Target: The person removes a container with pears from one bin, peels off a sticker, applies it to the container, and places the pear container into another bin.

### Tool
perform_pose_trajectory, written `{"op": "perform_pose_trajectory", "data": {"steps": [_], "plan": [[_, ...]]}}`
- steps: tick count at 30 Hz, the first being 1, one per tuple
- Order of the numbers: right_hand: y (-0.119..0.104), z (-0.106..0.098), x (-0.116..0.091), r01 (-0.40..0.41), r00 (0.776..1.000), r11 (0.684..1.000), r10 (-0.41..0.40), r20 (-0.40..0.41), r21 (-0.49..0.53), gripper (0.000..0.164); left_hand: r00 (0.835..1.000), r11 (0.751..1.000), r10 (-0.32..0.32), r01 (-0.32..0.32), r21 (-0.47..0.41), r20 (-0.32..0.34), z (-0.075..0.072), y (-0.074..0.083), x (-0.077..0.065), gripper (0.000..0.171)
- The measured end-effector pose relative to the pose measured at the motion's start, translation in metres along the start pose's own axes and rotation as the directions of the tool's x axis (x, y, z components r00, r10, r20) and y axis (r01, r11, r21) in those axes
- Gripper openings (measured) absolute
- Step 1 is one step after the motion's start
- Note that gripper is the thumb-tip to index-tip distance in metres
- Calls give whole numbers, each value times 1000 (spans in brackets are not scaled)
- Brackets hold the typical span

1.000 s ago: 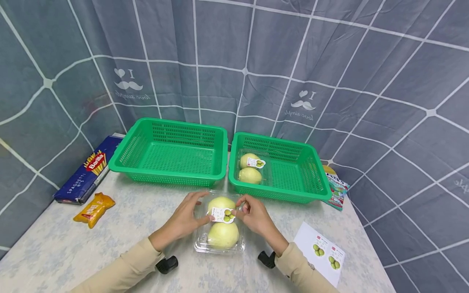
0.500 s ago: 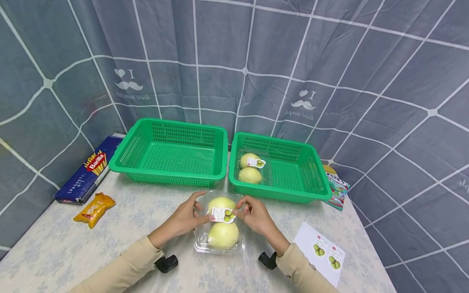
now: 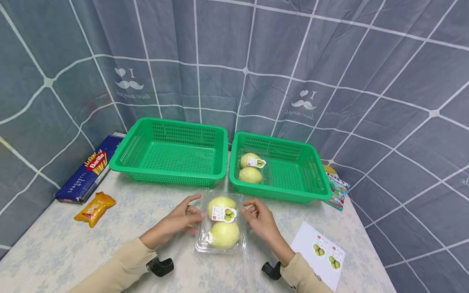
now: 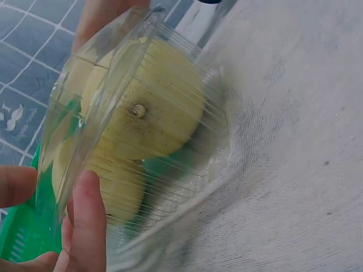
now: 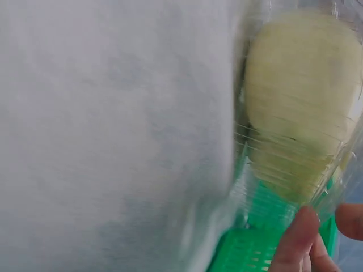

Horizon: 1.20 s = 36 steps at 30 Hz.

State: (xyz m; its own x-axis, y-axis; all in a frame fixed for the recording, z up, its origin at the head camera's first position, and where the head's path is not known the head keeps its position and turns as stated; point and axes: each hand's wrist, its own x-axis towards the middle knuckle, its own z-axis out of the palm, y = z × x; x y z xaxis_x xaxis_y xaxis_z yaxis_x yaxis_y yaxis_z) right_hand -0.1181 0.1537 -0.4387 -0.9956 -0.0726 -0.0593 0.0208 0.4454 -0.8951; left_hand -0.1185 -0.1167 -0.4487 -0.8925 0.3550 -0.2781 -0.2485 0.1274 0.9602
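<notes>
A clear plastic clamshell box (image 3: 234, 242) with two large pale yellow fruits (image 3: 224, 235) lies on the table in the head view. Across its lid sits a white label (image 3: 223, 214) printed with green fruits. My left hand (image 3: 179, 221) is at the box's left side, fingers loosely bent, fingertips by the rim. On the opposite side, my right hand (image 3: 261, 219) has its fingertips close against the right rim. The left wrist view has fingers (image 4: 89, 215) beside the box's ribbed wall; in the right wrist view, fingertips (image 5: 303, 226) are at its edge.
Two green baskets stand behind: the left basket (image 3: 176, 179), and the right basket (image 3: 289, 195) with another labelled fruit box (image 3: 252, 169). A label sheet (image 3: 322, 256) lies right. Left are a spaghetti box (image 3: 88, 175) and an orange packet (image 3: 95, 208); a snack bag (image 3: 338, 189) lies far right.
Both hands have drawn outward off the label, the left to the left and the right to the right. The label stays flat on the lid, and the box has barely moved.
</notes>
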Motion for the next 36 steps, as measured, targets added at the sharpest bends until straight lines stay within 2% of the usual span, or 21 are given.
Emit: {"op": "perform_pose_trajectory", "data": {"steps": [4,11,14,19,22,28,36], "plan": [[3,-1,-6,-34,999,996,34,8,81,27,999,998,-18,20,-60,27,-5,-4,-3,75],[9,-3,-12,-112,993,974,102,60,197,44,998,999,-4,7,-49,61,-6,-4,-5,67],[12,-6,-12,-187,977,950,153,148,251,48,998,999,0,2,-38,61,-5,-3,-5,64],[17,-10,-12,-297,933,903,206,296,309,50,999,1000,0,1,-21,51,-4,-1,-6,62],[17,-11,-12,-306,924,898,200,327,316,51,999,1000,-3,3,-7,46,-3,-1,-6,61],[15,-12,-14,-303,925,895,193,328,327,48,999,1000,3,-3,2,45,-3,1,-7,60],[11,-17,-21,-313,915,893,193,354,323,48,997,1000,24,-25,10,68,-1,9,-13,58]]}}
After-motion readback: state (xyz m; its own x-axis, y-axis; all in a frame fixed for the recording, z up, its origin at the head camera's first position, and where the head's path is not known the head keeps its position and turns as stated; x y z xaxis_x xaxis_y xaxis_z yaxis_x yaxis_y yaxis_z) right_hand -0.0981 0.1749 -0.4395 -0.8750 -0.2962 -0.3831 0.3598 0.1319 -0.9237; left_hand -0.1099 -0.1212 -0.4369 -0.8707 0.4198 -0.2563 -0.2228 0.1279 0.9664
